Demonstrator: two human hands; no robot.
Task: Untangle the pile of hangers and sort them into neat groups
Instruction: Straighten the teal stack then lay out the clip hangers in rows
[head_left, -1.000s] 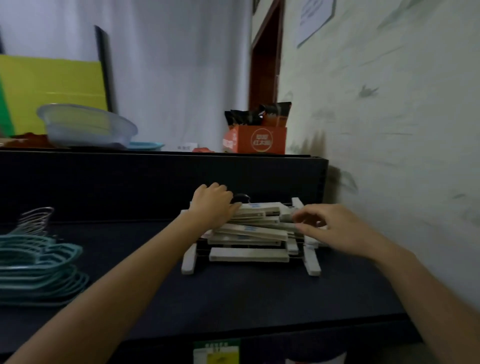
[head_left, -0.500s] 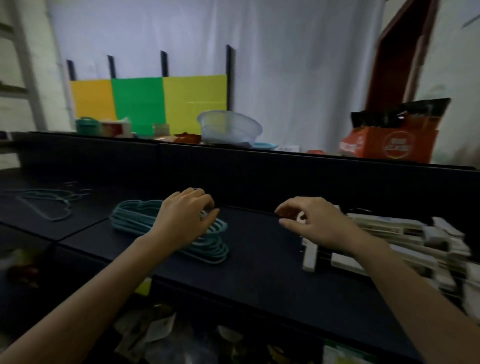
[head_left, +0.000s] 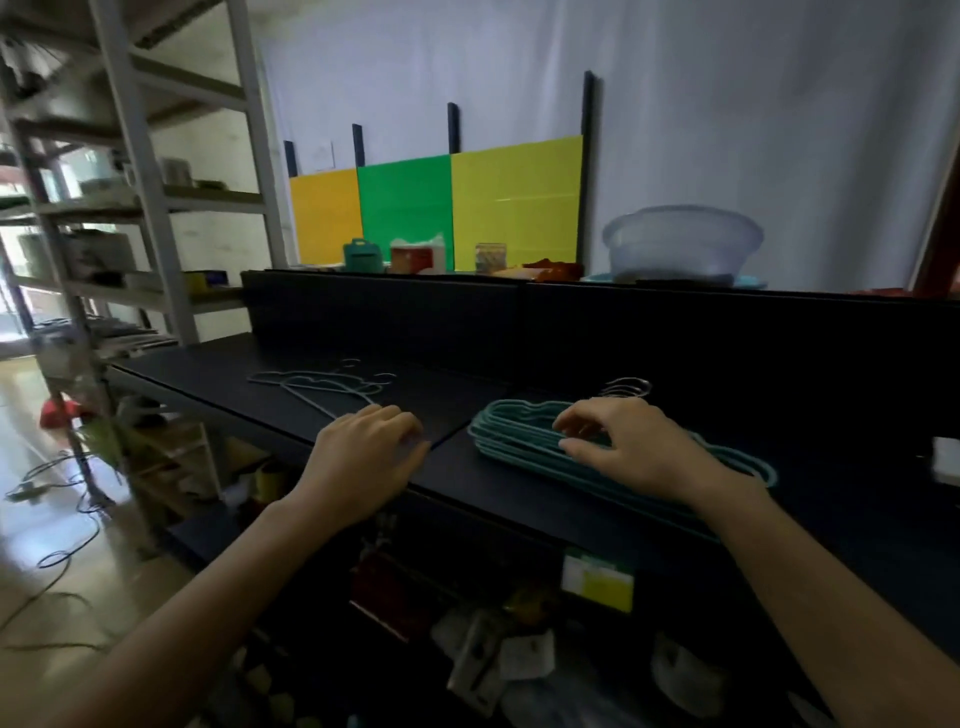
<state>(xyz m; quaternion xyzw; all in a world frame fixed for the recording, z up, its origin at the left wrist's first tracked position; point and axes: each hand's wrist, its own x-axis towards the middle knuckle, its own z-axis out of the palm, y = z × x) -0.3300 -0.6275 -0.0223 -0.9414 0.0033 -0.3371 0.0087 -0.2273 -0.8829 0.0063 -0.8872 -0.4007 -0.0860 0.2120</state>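
Your left hand (head_left: 363, 457) is over the front edge of the black surface (head_left: 218, 371), palm down. Its fingers (head_left: 397, 421) are loosely curled and close together, holding nothing. Can't tell if the tips touch the surface. Your right hand (head_left: 631, 447) sits over the stack of teal hangers (head_left: 511, 434), also palm down. Its fingers (head_left: 574, 425) are bent and slightly spread, with the thumb stretched out low along the stack's near side. The tips are on or just above the top hanger and no pinch is visible. The stack lies flat near the front edge, right of the seam in the surface, running from the seam toward the right edge under your wrist. The hangers are nested fairly neatly, and their metal hooks (head_left: 626, 387) bunch together on the side facing the back edge. A few loose teal hangers (head_left: 317, 384) lie flat and overlapping, well apart from the stack. They are left of the seam, about midway between the front and back edges, just beyond your left hand. A white object (head_left: 946, 460) is cut off at the right edge of the surface, too blurred to identify. Behind the back edge a dark upright panel (head_left: 675, 332) rises, with a clear plastic basin (head_left: 680, 241) on the ledge above it and orange, green and yellow boards (head_left: 436, 208) behind. A grey metal rack (head_left: 135, 156) stands past the left edge.
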